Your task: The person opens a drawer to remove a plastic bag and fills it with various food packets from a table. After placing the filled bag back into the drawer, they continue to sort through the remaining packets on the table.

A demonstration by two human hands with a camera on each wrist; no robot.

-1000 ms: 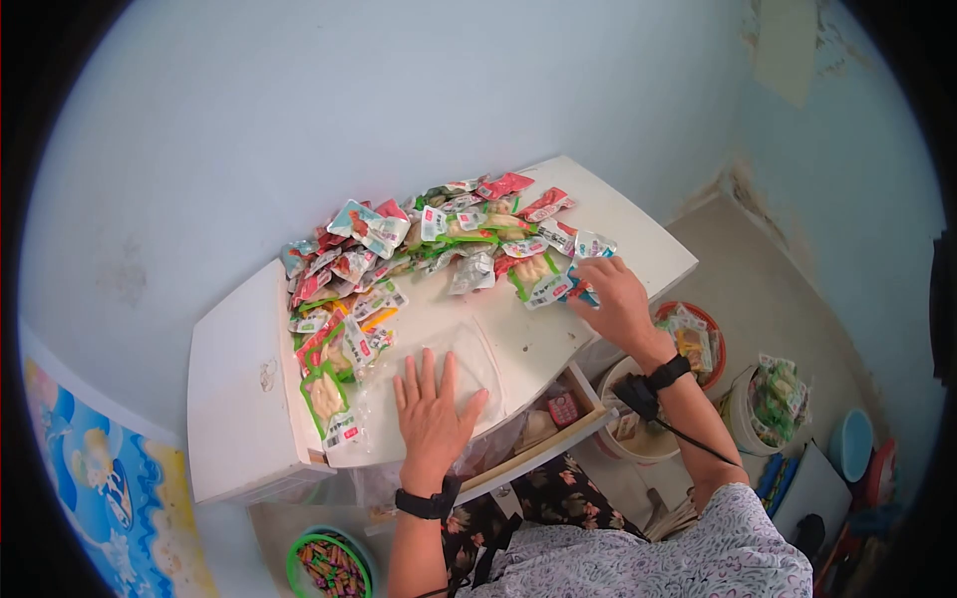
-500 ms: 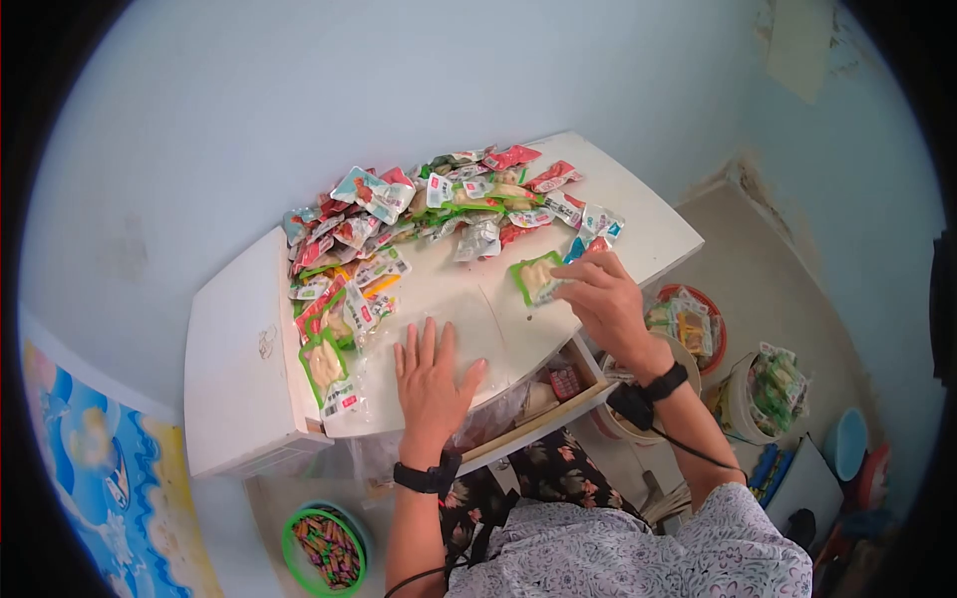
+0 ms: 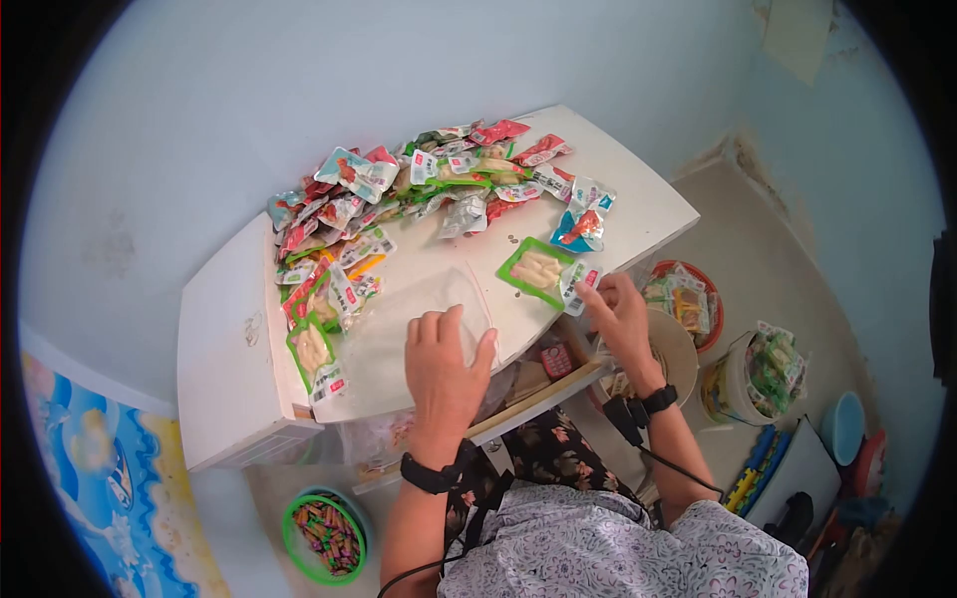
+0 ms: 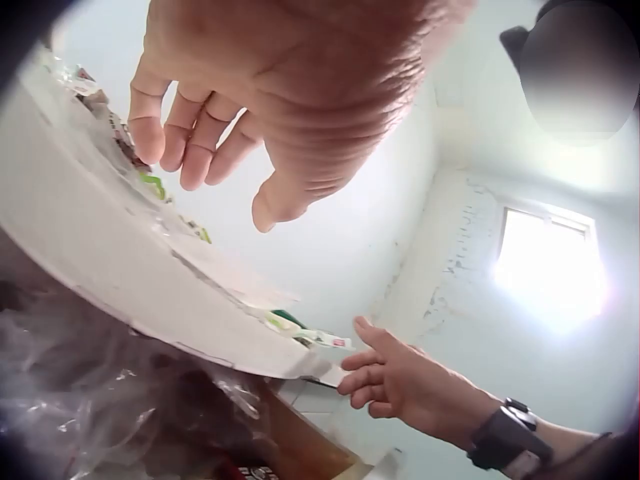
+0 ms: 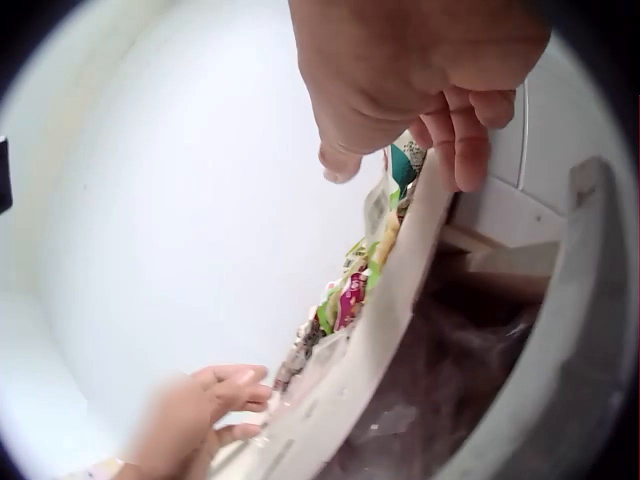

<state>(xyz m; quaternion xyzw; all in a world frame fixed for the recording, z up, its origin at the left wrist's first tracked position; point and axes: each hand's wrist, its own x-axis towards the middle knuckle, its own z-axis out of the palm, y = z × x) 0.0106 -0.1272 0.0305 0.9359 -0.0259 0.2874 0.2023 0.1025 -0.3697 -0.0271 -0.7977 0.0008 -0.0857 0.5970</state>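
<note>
A green-edged snack packet (image 3: 538,269) with pale contents lies near the front right edge of the white desk (image 3: 638,199). My right hand (image 3: 622,317) is at its white printed end; in the right wrist view the thumb stands apart from the loosely bent fingers. A clear plastic bag (image 3: 394,317) lies flat on the desk. Over its near edge is my left hand (image 3: 444,369), with fingers bent loosely and nothing in them. Behind the green-edged packet lies a blue and white packet (image 3: 585,214). Many mixed snack packets (image 3: 464,179) are heaped along the back and left.
Below the desk front a drawer (image 3: 543,394) stands pulled out, with plastic bags (image 4: 110,390) inside. On the floor at right are a red basin (image 3: 710,309) and a bucket (image 3: 723,394) of packets. A green-rimmed tub (image 3: 324,538) sits at lower left.
The green-edged packet has come away from the blue and white one, toward the front edge. My right hand has drawn back toward me; the left has lifted from the bag and moved closer to me.
</note>
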